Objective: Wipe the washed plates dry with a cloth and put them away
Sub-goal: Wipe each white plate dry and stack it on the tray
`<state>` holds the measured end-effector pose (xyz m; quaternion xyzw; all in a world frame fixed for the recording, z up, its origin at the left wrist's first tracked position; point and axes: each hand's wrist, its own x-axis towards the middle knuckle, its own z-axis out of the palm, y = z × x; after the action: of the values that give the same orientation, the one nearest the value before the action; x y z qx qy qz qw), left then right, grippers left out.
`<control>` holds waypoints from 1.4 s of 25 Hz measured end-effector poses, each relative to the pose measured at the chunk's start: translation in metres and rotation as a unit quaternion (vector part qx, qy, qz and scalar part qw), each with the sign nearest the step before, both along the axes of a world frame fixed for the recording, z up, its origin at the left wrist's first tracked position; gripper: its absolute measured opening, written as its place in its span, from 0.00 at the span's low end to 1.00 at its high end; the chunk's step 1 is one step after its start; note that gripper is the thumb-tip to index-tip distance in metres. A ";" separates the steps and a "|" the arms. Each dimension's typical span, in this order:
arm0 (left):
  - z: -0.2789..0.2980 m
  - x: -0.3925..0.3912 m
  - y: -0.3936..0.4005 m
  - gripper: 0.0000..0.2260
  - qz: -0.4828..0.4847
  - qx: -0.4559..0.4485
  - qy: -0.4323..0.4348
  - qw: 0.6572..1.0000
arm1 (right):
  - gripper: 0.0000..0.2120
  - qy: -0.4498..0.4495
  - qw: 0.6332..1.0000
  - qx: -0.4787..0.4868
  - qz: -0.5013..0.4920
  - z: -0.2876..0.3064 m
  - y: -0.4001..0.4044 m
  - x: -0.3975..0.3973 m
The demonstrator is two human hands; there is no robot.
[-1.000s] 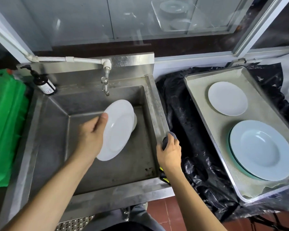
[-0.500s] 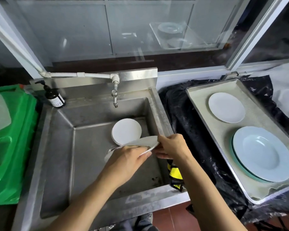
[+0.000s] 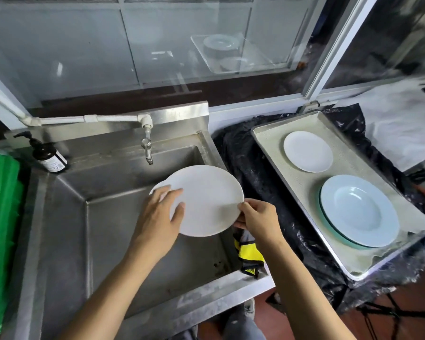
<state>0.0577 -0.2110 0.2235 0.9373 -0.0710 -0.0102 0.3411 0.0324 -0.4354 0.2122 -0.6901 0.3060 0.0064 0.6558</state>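
The white plate (image 3: 204, 200) is now tilted face-up over the right part of the steel sink (image 3: 66, 217), where half a second ago it was held nearly edge-on and lower. The left hand (image 3: 157, 217) grips its left rim, fingers spread across the top; the right hand (image 3: 258, 217) pinches the right rim. A second small plate (image 3: 157, 188), plainly seen in the basin earlier, now only peeks out behind the held one. On the tray (image 3: 263, 143) at right, the small white plate (image 3: 308, 151) and the pale blue deep plate (image 3: 358, 209) lie unchanged. A yellow-and-black cloth (image 3: 249, 256) hangs at the sink's right edge.
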 end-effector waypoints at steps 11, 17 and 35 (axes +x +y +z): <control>0.004 0.063 -0.126 0.17 0.173 -0.236 0.187 0.938 | 0.06 -0.055 0.998 0.022 -0.009 -0.016 -0.146 0.025; -0.005 0.087 -0.230 0.11 0.187 -0.312 0.217 0.906 | 0.06 -0.031 0.999 -0.007 -0.038 -0.033 -0.245 0.044; -0.093 0.211 -0.445 0.11 0.170 -0.351 0.248 0.887 | 0.15 0.032 0.987 -0.089 -0.129 -0.111 -0.446 0.171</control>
<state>0.2683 -0.6558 0.1304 0.7214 0.1774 -0.1581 0.6504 0.2032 -0.8810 0.1016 -0.6998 0.4122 -0.0832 0.5774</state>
